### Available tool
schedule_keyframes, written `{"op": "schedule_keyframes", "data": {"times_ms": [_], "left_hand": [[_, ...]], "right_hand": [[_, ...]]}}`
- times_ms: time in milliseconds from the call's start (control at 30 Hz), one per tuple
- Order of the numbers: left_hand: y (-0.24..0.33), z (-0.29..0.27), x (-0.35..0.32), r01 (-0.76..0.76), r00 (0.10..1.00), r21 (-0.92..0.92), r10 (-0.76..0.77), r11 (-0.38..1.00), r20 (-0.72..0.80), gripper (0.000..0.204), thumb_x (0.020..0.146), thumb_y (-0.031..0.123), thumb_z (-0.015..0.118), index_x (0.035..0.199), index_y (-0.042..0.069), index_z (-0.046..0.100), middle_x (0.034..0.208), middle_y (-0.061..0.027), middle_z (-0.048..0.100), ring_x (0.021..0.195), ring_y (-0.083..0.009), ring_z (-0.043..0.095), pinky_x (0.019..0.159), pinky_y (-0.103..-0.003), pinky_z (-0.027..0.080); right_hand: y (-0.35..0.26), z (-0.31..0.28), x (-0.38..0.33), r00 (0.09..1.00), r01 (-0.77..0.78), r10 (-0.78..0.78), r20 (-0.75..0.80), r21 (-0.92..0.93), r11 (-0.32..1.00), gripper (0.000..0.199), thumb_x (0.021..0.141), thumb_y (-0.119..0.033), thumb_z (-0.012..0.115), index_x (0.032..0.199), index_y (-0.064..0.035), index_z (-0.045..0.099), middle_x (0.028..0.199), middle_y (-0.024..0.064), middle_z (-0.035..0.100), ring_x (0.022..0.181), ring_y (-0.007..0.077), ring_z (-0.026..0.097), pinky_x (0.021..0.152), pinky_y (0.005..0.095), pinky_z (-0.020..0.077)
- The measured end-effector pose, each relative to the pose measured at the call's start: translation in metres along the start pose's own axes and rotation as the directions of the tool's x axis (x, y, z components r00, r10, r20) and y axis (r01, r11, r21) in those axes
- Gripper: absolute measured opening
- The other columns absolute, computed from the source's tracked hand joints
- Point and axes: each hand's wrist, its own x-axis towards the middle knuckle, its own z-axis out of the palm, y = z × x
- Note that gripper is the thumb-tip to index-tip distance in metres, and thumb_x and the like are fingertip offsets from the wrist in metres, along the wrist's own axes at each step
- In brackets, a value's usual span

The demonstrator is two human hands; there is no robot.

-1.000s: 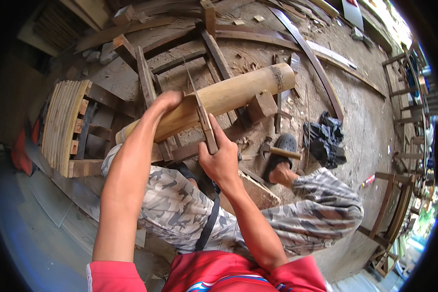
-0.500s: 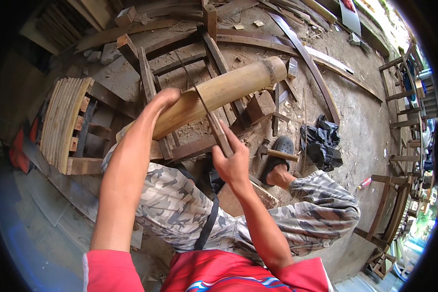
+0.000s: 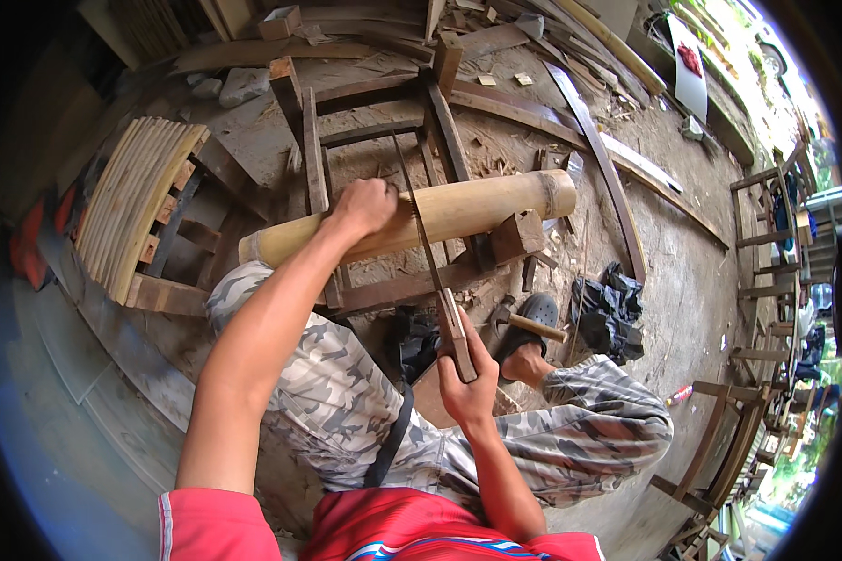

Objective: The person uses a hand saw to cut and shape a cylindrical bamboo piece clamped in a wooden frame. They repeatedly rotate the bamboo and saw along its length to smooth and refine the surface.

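Note:
A thick bamboo pole (image 3: 486, 202) lies across a dark wooden frame (image 3: 384, 292) on the ground in front of me. My left hand (image 3: 365, 208) is closed over the top of the pole, left of the saw, its fingertips turned away from view. The handsaw's (image 3: 414, 201) thin blade crosses the bamboo just right of that hand, its tip reaching past the far side. Below the pole, my right hand (image 3: 468, 379) grips the saw's wooden handle. Whether the teeth have cut into the bamboo is too small to tell.
A wooden block (image 3: 517, 237) touches the pole's right part. A hammer (image 3: 537, 326) lies by my clogged foot, near a black plastic bag (image 3: 608, 313). On the left stands a slatted wooden piece (image 3: 140, 201). Long boards (image 3: 603, 168) lie beyond, and wooden frames (image 3: 767, 243) line the right.
My right hand has drawn the saw back toward me. The left hand has shifted on the bamboo, and the pole lies more level across the view. The whole view has moved slightly.

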Motion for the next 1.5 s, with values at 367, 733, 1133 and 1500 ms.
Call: {"op": "schedule_keyframes", "data": {"times_ms": [367,733,1133,1500], "left_hand": [[0.007,-0.010,0.005,0.182,0.963,0.071,-0.192,0.981,0.187,0.055,0.099,0.033,0.036,0.098,-0.010,0.070,0.109,-0.0350,0.067,0.108,-0.0480,0.065,0.100,-0.053,0.048],[0.010,-0.003,0.012,0.283,0.930,0.084,-0.295,0.955,0.218,0.054,0.099,0.034,0.037,0.104,-0.009,0.070,0.115,-0.0337,0.066,0.113,-0.0436,0.065,0.099,-0.051,0.049],[0.009,-0.003,0.014,0.262,0.932,0.124,-0.284,0.957,0.226,0.043,0.094,0.024,0.045,0.101,-0.009,0.071,0.111,-0.0341,0.066,0.109,-0.0457,0.067,0.095,-0.051,0.052],[0.011,-0.003,0.015,0.275,0.926,0.099,-0.292,0.956,0.240,0.054,0.097,0.031,0.037,0.107,-0.014,0.066,0.115,-0.0399,0.061,0.114,-0.0513,0.061,0.100,-0.052,0.048]], "right_hand": [[-0.011,-0.007,0.004,0.999,0.036,-0.034,0.027,-0.096,0.995,0.069,0.083,-0.001,0.062,0.150,-0.0099,0.050,0.086,0.0114,0.073,0.072,0.0140,0.069,0.071,0.0300,0.0552],[-0.040,-0.027,-0.050,0.999,-0.019,0.029,0.041,-0.223,0.975,0.071,0.082,0.002,0.063,0.150,-0.0053,0.047,0.094,0.0175,0.074,0.071,0.0200,0.073,0.067,0.0317,0.0559],[-0.026,0.024,0.054,0.999,0.037,-0.034,0.030,-0.117,0.992,0.070,0.085,-0.003,0.061,0.152,-0.0102,0.044,0.090,0.0265,0.069,0.070,0.0337,0.072,0.066,0.0363,0.0553],[-0.047,-0.011,-0.027,0.998,0.046,-0.035,0.059,-0.188,0.981,0.072,0.078,0.004,0.060,0.149,-0.0016,0.047,0.117,0.0201,0.072,0.077,0.0289,0.076,0.070,0.0318,0.0570]]}}
